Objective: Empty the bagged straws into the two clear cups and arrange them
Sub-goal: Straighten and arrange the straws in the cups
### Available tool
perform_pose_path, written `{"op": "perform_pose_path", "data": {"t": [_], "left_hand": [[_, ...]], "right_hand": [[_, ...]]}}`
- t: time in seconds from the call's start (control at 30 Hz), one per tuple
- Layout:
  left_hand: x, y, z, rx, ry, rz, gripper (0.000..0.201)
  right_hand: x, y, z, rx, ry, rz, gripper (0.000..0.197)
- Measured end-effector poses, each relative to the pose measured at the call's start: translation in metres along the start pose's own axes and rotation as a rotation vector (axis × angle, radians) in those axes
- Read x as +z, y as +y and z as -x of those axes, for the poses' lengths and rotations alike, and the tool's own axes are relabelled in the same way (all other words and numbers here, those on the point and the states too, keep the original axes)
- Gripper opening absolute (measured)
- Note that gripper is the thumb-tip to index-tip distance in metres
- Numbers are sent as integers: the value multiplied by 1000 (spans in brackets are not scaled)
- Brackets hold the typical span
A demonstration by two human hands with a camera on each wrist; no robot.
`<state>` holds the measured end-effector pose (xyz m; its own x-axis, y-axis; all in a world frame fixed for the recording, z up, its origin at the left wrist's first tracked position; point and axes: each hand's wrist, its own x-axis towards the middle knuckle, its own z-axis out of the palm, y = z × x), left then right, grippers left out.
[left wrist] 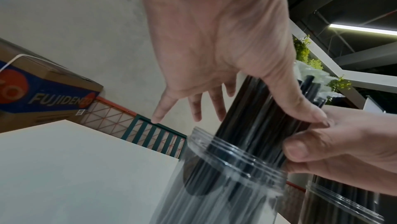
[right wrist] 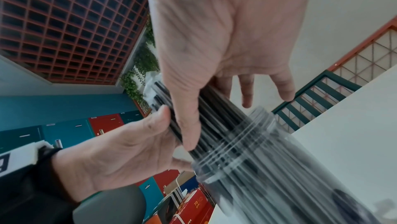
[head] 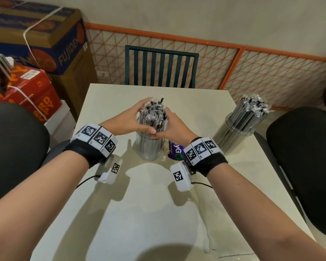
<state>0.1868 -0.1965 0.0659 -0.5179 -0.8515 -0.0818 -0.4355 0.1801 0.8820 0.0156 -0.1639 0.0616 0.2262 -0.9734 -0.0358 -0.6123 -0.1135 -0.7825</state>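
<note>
Left hand (head: 123,119): we cup it round the straws (head: 154,113), thumb on them.
Right hand (head: 174,127): we wrap the bundle's other side; thumbs meet.
Straws: upright in the near cup (head: 149,147), mid-surface (head: 139,213).
Far cup (head: 235,134): full, right edge.

Clear glossy plastic cup (head: 149,147), crinkly-wrapped straws (head: 154,113), smooth table (head: 139,204)
</note>
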Motion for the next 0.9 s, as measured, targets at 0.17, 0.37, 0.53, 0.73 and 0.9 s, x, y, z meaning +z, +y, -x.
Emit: {"op": "perform_pose_path", "data": {"t": [0.17,0.37,0.53,0.73,0.9], "left_hand": [[-1,3,-11,-70,-99,161,129],[-5,2,-21,-52,-211,216,146],[-4,5,-28,-43,-194,180,96],[-9,13,-26,-1,-37,116,61],[-8,14,-8,71,93,122,72]], "right_hand": [[3,-1,-2,10,63,-79,75],[13,4,-2,24,296,-44,72],[20,9,-4,67,311,-98,96],[13,-3,-7,66,251,-205,65],[-9,-10,-5,-45,92,-146,64]]}}
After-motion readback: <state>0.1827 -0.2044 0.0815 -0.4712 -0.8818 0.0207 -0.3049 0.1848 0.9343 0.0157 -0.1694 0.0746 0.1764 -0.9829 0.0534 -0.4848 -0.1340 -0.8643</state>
